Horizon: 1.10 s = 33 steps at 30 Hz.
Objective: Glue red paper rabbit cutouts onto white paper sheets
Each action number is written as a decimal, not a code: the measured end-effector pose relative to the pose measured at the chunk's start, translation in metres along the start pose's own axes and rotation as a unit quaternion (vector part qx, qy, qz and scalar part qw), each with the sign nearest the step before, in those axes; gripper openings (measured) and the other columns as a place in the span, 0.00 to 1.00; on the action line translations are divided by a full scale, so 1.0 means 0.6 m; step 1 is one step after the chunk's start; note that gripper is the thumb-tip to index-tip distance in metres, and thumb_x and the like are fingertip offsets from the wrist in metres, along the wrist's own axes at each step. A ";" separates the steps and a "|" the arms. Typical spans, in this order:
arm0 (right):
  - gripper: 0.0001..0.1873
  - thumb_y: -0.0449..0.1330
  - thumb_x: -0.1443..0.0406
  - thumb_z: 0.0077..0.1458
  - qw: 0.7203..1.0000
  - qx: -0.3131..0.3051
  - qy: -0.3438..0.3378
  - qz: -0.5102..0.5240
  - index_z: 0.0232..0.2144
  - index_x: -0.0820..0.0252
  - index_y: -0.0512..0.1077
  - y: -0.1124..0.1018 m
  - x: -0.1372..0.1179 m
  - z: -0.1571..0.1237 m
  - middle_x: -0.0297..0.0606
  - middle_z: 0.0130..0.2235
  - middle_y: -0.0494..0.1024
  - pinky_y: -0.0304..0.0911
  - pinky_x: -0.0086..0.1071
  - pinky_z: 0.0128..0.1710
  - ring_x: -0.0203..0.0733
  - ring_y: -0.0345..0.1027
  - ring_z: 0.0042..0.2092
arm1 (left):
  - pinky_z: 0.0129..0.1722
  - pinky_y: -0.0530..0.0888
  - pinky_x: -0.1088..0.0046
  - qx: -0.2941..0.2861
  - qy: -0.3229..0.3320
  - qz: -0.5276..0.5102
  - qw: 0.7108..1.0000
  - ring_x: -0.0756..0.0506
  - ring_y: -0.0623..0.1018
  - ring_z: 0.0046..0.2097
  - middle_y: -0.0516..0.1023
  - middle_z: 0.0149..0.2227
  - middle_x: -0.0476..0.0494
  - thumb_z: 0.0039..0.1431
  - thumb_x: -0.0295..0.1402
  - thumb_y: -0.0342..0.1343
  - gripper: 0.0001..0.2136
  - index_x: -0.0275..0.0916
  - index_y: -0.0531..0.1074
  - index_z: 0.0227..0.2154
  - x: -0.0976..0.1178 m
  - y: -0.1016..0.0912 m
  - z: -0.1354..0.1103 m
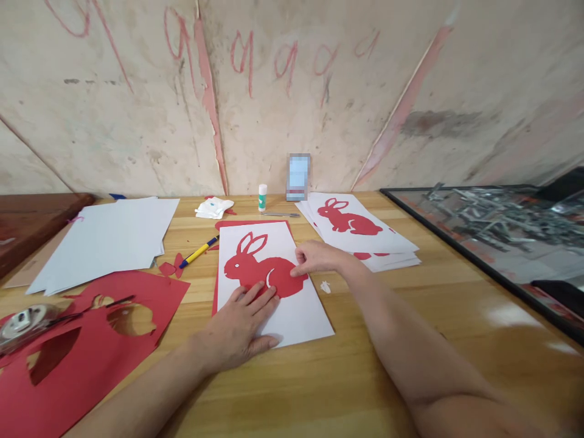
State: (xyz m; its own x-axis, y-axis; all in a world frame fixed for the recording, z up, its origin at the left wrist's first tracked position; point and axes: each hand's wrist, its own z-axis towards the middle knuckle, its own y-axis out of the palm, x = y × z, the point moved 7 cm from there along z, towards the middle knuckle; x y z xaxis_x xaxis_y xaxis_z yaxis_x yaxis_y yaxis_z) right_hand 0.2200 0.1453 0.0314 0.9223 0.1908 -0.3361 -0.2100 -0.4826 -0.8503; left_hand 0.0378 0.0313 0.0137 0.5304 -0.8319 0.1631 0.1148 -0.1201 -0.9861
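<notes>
A red paper rabbit cutout (pixel 260 270) lies on a white sheet of paper (pixel 298 325) in front of me, its ears pointing away. My left hand (pixel 249 319) lies flat across the rabbit's belly and the lower part of the sheet, fingers spread, covering the legs. At the rabbit's rear, my right hand (pixel 316 257) is curled closed with a digit pressed down near the tail. Nothing shows inside its fingers. Under the white sheet, a red paper edge (pixel 255 223) sticks out at the top and left.
Right: stacked sheets with another red rabbit (pixel 351 220), a black-framed glass panel (pixel 460 237). Left: white paper stack (pixel 109 237), red cut-out paper (pixel 104 359), tape roll (pixel 27 322). Behind: yellow-blue pen (pixel 199 251), crumpled tissue (pixel 214 208), glue stick (pixel 262 198), phone (pixel 298 176).
</notes>
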 end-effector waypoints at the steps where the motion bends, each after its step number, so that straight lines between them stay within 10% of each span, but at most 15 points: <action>1: 0.22 0.67 0.49 0.41 1.000 0.006 0.013 -0.008 0.20 0.57 0.65 -0.002 0.004 0.001 0.30 0.25 0.69 0.47 0.30 0.25 0.36 0.59 0.27 | 0.63 0.57 0.51 0.002 0.001 -0.001 1.000 0.33 0.56 0.68 0.55 0.68 0.38 0.68 0.52 0.38 0.31 0.40 0.51 0.68 0.000 0.000 0.000; 6: 0.18 0.70 0.55 0.40 1.000 0.016 0.024 -0.008 0.22 0.57 0.67 -0.004 0.012 0.001 0.31 0.26 0.72 0.49 0.30 0.25 0.37 0.63 0.29 | 0.62 0.57 0.50 0.000 0.003 -0.012 1.000 0.33 0.56 0.68 0.55 0.68 0.37 0.68 0.52 0.38 0.32 0.39 0.51 0.68 0.001 0.000 0.000; 14: 0.18 0.61 0.50 0.54 0.977 0.210 0.024 0.017 0.24 0.57 0.68 -0.006 -0.031 0.017 0.34 0.28 0.75 0.50 0.30 0.27 0.37 0.64 0.29 | 0.63 0.56 0.50 0.013 0.003 -0.018 1.000 0.33 0.57 0.68 0.57 0.68 0.36 0.68 0.53 0.40 0.32 0.39 0.52 0.67 0.001 0.002 -0.001; 33: 0.14 0.59 0.57 0.59 0.965 0.261 -0.003 -0.027 0.24 0.57 0.70 0.024 -0.055 0.032 0.36 0.27 0.76 0.51 0.31 0.28 0.39 0.66 0.29 | 0.63 0.56 0.49 0.031 -0.002 -0.044 0.999 0.32 0.57 0.67 0.59 0.67 0.37 0.68 0.54 0.39 0.32 0.38 0.54 0.66 0.001 0.006 -0.003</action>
State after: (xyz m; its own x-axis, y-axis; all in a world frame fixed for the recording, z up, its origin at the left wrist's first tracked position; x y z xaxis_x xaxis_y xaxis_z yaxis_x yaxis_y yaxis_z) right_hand 0.1801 0.1486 0.0225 0.9351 0.2089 -0.2864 -0.2978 0.0247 -0.9543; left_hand 0.0369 0.0293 0.0099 0.5200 -0.8168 0.2499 0.2131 -0.1593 -0.9640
